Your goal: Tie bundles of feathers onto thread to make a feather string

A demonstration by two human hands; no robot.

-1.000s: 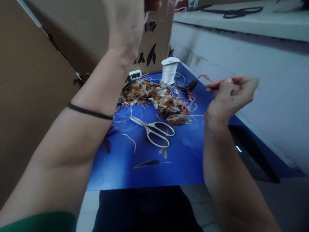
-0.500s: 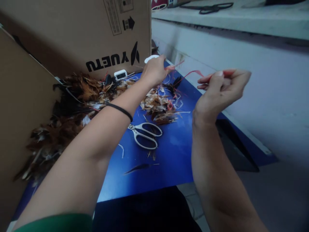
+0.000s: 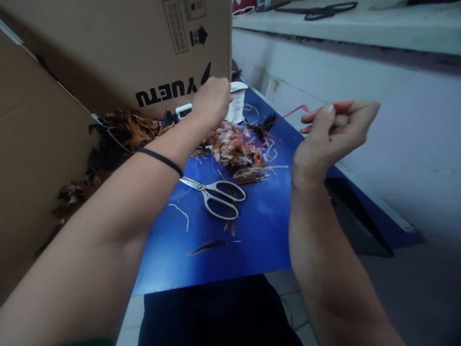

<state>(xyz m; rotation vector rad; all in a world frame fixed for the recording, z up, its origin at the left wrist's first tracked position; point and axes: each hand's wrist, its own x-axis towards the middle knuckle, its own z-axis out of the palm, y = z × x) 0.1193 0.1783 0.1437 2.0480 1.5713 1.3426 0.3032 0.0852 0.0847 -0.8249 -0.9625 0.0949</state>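
My right hand (image 3: 334, 122) is raised over the right side of the blue table (image 3: 266, 221), fingers pinched on a thin red plastic strip (image 3: 293, 111). The strip runs left and down toward a dark feather bunch (image 3: 265, 126). My left hand (image 3: 212, 100) is closed, back toward me, in front of the cardboard box; whatever its fingers hold is hidden. Below and right of it lies a pile of brown and white feathers (image 3: 234, 149) with red strands among them. Silver-handled scissors (image 3: 219, 196) lie nearer to me, blades partly behind my left forearm.
A large cardboard box (image 3: 118, 48) stands at the back left, with more brown feathers (image 3: 133, 127) along its foot. A white paper-like piece (image 3: 236, 103) and a small white device (image 3: 183, 110) are behind. Black scissors (image 3: 331, 10) lie on the wall ledge (image 3: 389, 29).
My left hand has moved left, away from my right hand, and the red strip that showed at its fingers is now out of sight. The right hand keeps its pinch.
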